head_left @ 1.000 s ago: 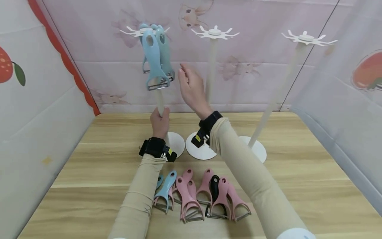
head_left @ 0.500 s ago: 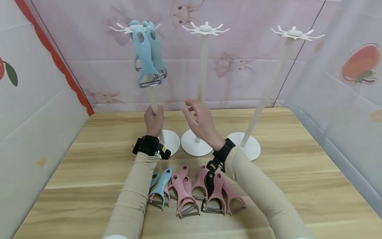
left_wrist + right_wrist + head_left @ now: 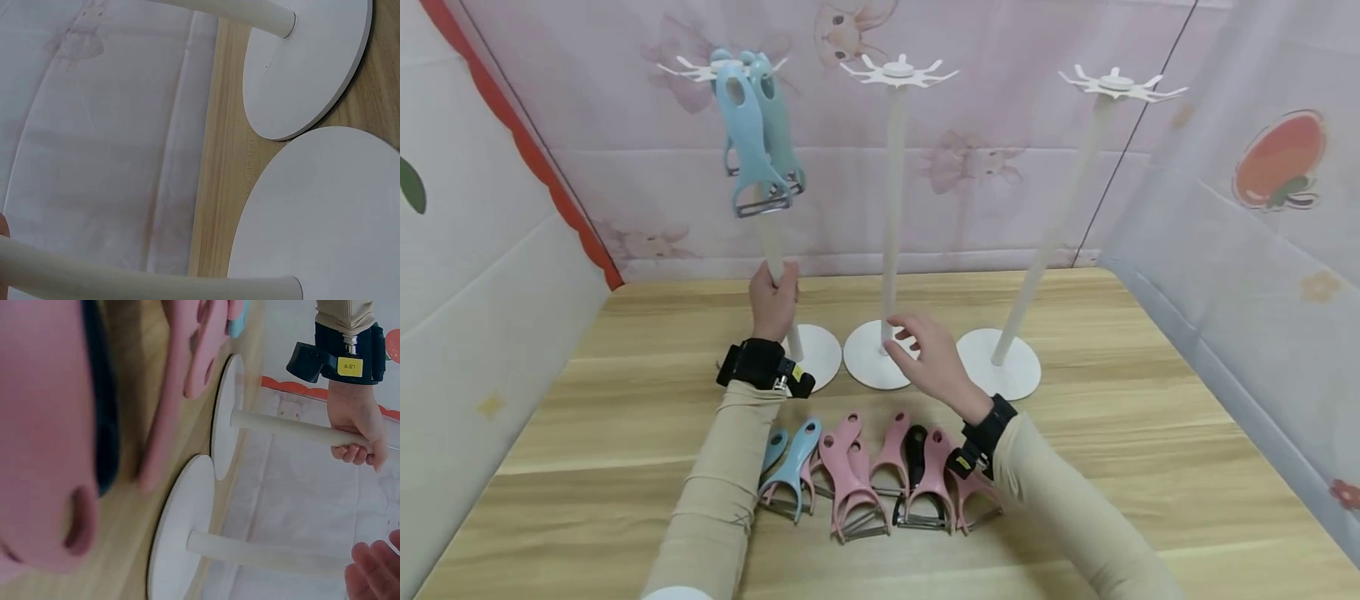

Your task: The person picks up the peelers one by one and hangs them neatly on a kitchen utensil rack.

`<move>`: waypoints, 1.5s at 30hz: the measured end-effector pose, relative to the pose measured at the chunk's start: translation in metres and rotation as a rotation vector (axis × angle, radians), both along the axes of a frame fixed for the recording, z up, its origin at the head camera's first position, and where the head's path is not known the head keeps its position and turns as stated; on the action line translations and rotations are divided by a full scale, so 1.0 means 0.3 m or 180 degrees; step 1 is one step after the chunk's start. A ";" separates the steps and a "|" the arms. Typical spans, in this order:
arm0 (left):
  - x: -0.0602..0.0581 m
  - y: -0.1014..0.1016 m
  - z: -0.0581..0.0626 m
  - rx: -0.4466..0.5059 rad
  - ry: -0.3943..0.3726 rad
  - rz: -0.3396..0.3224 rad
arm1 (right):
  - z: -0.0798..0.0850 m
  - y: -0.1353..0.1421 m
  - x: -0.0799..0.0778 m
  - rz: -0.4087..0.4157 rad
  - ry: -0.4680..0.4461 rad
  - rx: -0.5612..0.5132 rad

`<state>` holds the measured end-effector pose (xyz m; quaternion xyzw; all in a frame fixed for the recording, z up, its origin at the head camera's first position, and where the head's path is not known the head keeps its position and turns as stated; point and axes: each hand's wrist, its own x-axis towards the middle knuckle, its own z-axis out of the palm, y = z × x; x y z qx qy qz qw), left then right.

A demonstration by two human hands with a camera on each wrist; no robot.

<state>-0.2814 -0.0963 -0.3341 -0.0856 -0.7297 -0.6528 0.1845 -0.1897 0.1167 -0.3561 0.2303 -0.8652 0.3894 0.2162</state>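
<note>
The right hand [image 3: 931, 358] has come down from beside the hanging peelers to the centre of the frame, its fingers loosely bent, thumb apart, holding nothing. It is now nearer the pile on the table. The left hand [image 3: 773, 302] keeps its grip round the white upright pole [image 3: 771, 237] at left of centre. Above it, at upper left, light-blue plastic Y-shaped peelers [image 3: 747, 129] with metal blades hang from the white hooked top, touched by neither hand. At lower centre lie pink plastic peelers [image 3: 846, 467], blue plastic peelers [image 3: 797, 462] and a black-handled peeler [image 3: 915, 454], so these remain unhung.
</note>
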 end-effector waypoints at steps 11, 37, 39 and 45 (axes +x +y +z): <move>-0.026 -0.070 0.021 -0.0184 0.0009 -0.0055 | -0.033 0.007 0.004 0.0038 -0.0100 0.0085; 0.241 -0.213 -0.108 -0.1975 -0.0135 -0.0594 | 0.106 0.014 -0.219 -0.0255 -0.0797 -0.0216; 0.269 -0.225 -0.107 -0.2157 -0.0049 -0.0606 | 0.113 0.011 -0.238 -0.0241 -0.0827 -0.0190; 0.332 -0.287 -0.108 -0.2867 -0.0041 -0.0716 | 0.112 -0.017 -0.263 -0.0209 -0.0969 -0.0392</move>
